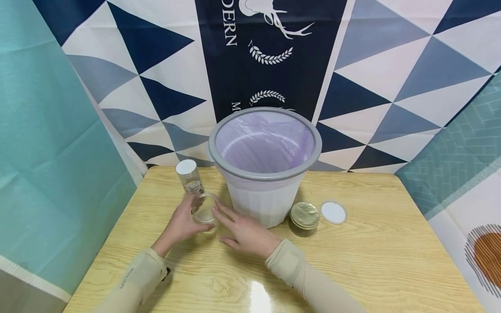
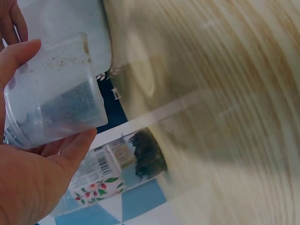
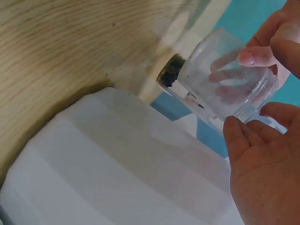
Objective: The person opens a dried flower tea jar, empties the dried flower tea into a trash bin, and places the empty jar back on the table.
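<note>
A clear plastic jar [image 1: 205, 212] without a lid is gripped by my left hand [image 1: 185, 222], thumb on one side and fingers on the other. In the left wrist view the jar [image 2: 61, 89] has brown specks near its base. My right hand [image 1: 250, 234] is at the jar's right side, its fingers extended and close to the rim; whether they touch it is hard to tell. Just behind the jar stands a clear bottle [image 1: 189, 177] with a white cap, a printed label and dark contents at its bottom, seen in the left wrist view [image 2: 147, 152].
A white bin [image 1: 254, 202] with a grey rim and purple liner stands at the back centre. To its right are a container [image 1: 305, 216] with a gold foil top and a white round lid [image 1: 334, 212] on the wooden table [image 1: 375, 248]. Patterned cloth [image 1: 375, 87] hangs behind.
</note>
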Demonstrator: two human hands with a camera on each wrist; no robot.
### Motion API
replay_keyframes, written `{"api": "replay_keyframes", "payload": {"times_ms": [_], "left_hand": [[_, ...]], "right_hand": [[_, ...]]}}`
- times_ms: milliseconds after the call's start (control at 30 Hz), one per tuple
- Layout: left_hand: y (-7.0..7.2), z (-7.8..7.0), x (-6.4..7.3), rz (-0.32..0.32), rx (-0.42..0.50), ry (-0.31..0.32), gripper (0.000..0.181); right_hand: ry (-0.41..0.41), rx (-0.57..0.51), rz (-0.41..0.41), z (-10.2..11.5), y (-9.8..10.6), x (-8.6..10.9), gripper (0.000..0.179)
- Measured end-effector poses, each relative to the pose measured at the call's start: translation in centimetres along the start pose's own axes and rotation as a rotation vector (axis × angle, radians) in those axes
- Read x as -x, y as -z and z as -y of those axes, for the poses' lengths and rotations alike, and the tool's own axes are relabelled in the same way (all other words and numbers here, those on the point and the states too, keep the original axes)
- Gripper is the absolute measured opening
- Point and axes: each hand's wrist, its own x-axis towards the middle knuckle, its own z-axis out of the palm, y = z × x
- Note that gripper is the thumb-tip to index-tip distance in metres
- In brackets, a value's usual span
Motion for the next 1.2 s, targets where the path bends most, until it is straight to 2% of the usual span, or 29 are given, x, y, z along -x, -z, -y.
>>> {"api": "replay_keyframes", "payload": {"times_ms": [233,367,633,933,1200], "left_hand": [[-0.8,0.4,-0.2,0.056,-0.019,0.066,0.095],[-1.2,0.8,-0.2,0.073,-0.01,0.082,0.098],[-2.0,1.0,-0.4,0.092,-0.02,0.098,0.1],[-2.1,1.6,-0.7,0.094,0.01,0.102,0.1],[-2.2,1.8,-0.5,0.104,0.018,0.105,0.104]], "right_hand": [[-0.038,0.012,0.053,0.0,-0.5,0.4,0.084],[-0.046,-0.008,0.079,-0.2,-0.8,0.5,0.084],[-0.056,0.0,0.116,-1.2,-1.6,0.7,0.081],[-0.05,-0.007,0.101,-1.1,-1.5,0.3,0.082],[-0.059,0.047,0.125,-0.9,-1.8,0.3,0.088]]}}
